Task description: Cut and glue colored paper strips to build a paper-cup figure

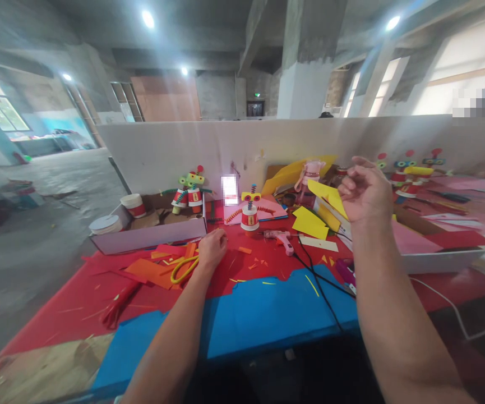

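Note:
My left hand (212, 248) is low over the red table cover with its fingers curled together; whatever they may hold is hidden. Beside it lie yellow-handled scissors (184, 270) among orange paper scraps (149, 271). My right hand (366, 191) is raised on the right, fingers loosely bent and apart, with nothing visible in them. Between the hands stands a paper-cup robot figure (249, 217) with a yellow head, a spring on top and red coiled arms. A pink hot glue gun (280, 238) lies to the right of the figure.
More cup figures (194, 196) stand in a cardboard box (153, 238) at left. Yellow paper (310, 223) and a pink jar-like object (310, 177) are at back right. Black cables cross the blue sheet (267, 314) in front. A white partition (162, 146) stands behind.

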A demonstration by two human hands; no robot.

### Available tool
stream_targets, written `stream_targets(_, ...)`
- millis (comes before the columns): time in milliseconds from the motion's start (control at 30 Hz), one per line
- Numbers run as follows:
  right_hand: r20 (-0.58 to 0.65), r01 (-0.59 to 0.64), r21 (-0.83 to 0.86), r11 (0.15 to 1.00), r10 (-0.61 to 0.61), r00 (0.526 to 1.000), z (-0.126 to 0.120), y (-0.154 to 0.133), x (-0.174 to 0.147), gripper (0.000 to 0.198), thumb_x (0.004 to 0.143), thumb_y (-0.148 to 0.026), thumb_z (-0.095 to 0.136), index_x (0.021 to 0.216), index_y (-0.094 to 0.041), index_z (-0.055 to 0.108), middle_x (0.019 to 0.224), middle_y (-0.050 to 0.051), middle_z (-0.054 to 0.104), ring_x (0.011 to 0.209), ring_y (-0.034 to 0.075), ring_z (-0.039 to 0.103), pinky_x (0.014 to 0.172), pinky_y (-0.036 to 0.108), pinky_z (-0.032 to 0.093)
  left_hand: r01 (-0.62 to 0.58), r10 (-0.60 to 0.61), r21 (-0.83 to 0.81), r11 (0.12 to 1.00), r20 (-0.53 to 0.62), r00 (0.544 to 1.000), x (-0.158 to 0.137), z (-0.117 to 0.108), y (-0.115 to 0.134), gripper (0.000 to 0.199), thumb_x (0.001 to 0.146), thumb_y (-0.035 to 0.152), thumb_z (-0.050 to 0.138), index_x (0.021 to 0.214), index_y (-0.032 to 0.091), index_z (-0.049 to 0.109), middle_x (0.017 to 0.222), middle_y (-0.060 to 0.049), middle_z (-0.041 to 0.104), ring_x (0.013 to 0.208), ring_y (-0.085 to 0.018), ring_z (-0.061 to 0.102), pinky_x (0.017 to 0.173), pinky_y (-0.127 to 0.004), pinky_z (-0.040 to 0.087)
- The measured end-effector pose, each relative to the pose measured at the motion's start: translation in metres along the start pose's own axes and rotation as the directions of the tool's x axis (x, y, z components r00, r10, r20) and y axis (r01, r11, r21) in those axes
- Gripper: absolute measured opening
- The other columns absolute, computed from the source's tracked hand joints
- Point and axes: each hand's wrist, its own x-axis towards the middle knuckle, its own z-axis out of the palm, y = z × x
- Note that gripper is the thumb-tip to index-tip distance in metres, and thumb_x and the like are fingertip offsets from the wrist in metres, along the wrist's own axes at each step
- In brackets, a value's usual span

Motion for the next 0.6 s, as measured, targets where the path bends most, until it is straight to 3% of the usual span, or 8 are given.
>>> stream_targets(133,0.009,0.037,0.02,0.999,-0.037,0.999,0.014,0.009,-0.023,0.017,0.069,-0.026,0.073,0.082,-0.026,0.062,0.059,-0.006,0.05,0.044,0.008,0.032,0.038,0.022,0.023,0.022,-0.022,0.0,1.0,0.007,1.0,0.0,0.0,0.002,0.02,0.08,0.019,0.047,0.086,0.022,0.067,0.082,-0.002,0.069,0.076,-0.016,0.061,0.063,-0.025,0.036)
stream_targets(200,-0.053,-0.024,-0.042,0.999,0.022,0.998,0.023,0.038,-0.046,0.02,0.073,-0.04,0.07,0.078,-0.024,0.06,0.054,-0.007,0.049,0.039,0.007,0.029,0.036,0.022,0.02,0.026,-0.025,-0.007,1.0,0.009,1.0,0.0,-0.001,0.003,0.02,0.081,0.019,0.048,0.086,0.022,0.067,0.083,-0.002,0.069,0.076,-0.016,0.061,0.063,-0.025,0.036)
stream_targets(300,0.047,-0.161,-0.368,0.916,0.192,0.98,0.036,0.103,-0.087,0.037,0.08,-0.052,0.06,0.062,-0.02,0.055,0.048,-0.004,0.051,0.041,0.009,0.042,0.041,0.023,0.031,0.029,-0.029,-0.006,1.0,0.01,1.0,0.0,-0.001,0.003,0.02,0.081,0.018,0.048,0.087,0.022,0.067,0.085,-0.003,0.07,0.076,-0.015,0.061,0.065,-0.024,0.037)
stream_targets(400,0.323,0.018,-0.634,0.773,0.244,0.914,0.047,0.166,-0.124,0.033,0.079,-0.046,0.06,0.058,-0.02,0.056,0.056,0.001,0.061,0.056,0.015,0.057,0.056,0.026,0.042,0.048,-0.048,0.006,0.999,0.01,0.999,0.0,0.0,0.002,0.022,0.081,0.018,0.047,0.089,0.021,0.068,0.087,-0.003,0.07,0.075,-0.015,0.061,0.065,-0.024,0.037)
stream_targets(500,0.381,0.112,-0.684,0.721,0.222,0.898,0.052,0.203,-0.143,0.026,0.083,-0.041,0.054,0.067,-0.021,0.057,0.067,0.003,0.066,0.063,0.016,0.059,0.061,0.026,0.043,0.06,-0.061,0.008,0.998,0.011,0.998,0.001,0.001,-0.002,0.022,0.081,0.018,0.048,0.09,0.021,0.068,0.086,-0.003,0.071,0.073,-0.015,0.061,0.066,-0.023,0.038)
stream_targets(600,0.428,0.222,-0.723,0.654,0.173,0.887,0.047,0.215,-0.148,0.036,0.089,-0.043,0.047,0.06,-0.021,0.049,0.057,0.0,0.057,0.055,0.014,0.051,0.056,0.024,0.036,0.086,-0.086,-0.019,0.996,-0.013,0.996,0.004,0.001,-0.005,0.025,0.083,0.02,0.047,0.098,0.022,0.067,0.084,-0.002,0.071,0.071,-0.015,0.062,0.065,-0.023,0.038)
